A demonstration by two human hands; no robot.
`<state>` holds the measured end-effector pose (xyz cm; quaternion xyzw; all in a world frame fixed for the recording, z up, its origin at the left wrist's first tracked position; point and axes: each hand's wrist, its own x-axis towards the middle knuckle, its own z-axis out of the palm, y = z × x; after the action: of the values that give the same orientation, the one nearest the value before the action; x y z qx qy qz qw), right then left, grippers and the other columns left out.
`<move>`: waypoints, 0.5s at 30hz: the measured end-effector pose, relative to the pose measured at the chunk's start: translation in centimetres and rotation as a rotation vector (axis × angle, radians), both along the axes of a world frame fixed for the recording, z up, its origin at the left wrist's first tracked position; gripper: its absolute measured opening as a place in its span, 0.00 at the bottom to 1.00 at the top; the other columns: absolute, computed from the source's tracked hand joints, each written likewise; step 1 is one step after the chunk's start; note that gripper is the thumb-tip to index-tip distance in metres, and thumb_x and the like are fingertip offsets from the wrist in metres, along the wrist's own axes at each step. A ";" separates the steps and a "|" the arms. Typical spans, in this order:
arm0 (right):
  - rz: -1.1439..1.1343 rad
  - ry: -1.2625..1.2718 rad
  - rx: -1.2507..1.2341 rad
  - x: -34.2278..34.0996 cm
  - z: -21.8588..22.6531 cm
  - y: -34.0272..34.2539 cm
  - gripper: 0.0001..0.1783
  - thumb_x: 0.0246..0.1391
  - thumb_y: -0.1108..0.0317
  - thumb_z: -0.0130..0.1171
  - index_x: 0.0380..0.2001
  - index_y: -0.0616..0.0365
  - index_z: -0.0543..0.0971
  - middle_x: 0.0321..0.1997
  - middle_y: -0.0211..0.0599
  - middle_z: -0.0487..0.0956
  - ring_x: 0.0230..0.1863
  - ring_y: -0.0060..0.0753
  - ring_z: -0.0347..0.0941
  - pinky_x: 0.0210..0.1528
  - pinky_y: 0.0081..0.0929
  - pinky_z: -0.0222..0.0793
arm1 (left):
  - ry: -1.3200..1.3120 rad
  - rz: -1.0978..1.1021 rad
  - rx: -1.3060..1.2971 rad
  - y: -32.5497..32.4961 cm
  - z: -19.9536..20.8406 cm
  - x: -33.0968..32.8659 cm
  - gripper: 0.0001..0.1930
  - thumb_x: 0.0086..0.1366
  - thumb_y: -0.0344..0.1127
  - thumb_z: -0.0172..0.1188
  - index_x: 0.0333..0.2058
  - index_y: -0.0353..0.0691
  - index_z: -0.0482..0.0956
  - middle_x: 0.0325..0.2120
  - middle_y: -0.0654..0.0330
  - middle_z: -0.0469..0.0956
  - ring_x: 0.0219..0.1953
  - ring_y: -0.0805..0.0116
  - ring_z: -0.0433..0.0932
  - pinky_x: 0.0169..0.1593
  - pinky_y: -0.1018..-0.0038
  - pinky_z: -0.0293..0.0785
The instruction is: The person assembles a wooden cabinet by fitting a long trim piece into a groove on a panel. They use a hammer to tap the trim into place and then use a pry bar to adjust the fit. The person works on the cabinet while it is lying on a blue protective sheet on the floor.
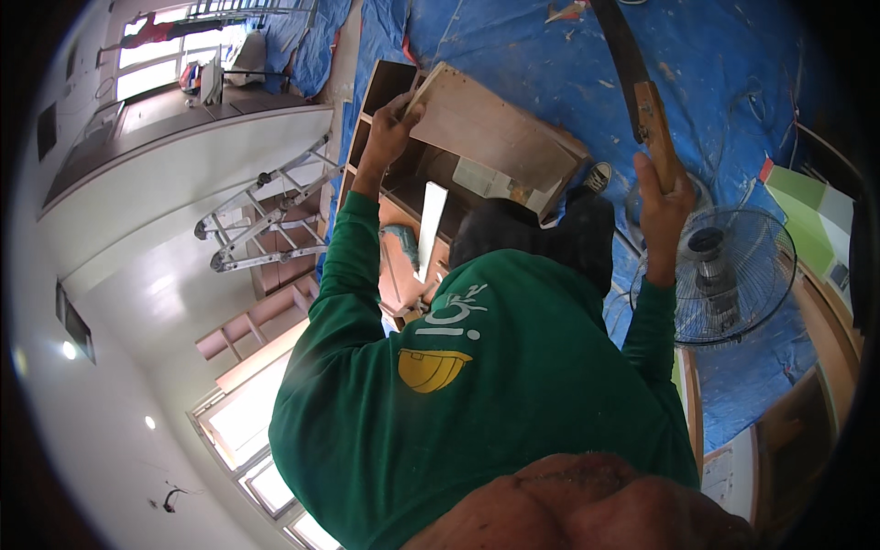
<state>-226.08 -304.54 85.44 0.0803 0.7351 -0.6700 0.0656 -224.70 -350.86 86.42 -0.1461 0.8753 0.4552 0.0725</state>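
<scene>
Beside a brown rectangular wooden panel (490, 112), a thin pale wooden strip (428, 84) is grasped by the left hand (389, 136); a dark, wooden-handled blade (630, 62) is gripped by the right hand (664, 200). Any cutting appears undone.

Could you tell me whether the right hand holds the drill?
No, the right hand grips a wooden-handled blade; the drill lies apart.

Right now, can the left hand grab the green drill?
Probably not without letting go: the left hand is gripping a wooden piece, though the green drill lies in plain view.
</scene>
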 end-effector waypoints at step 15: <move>0.012 0.065 0.123 1.4 -1.0 -0.2 0.21 0.62 0.62 0.66 0.49 0.70 0.81 0.37 0.43 0.83 0.36 0.31 0.77 0.40 0.32 0.72 | -0.162 -0.201 0.071 -0.7 -11.6 -6.1 0.20 0.71 0.40 0.64 0.55 0.33 0.81 0.47 0.60 0.84 0.48 0.70 0.78 0.56 0.70 0.73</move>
<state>-224.70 -304.70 84.48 0.0582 0.7772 -0.6253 0.0407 -230.77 -351.56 74.84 -0.0914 0.8602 0.4629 0.1935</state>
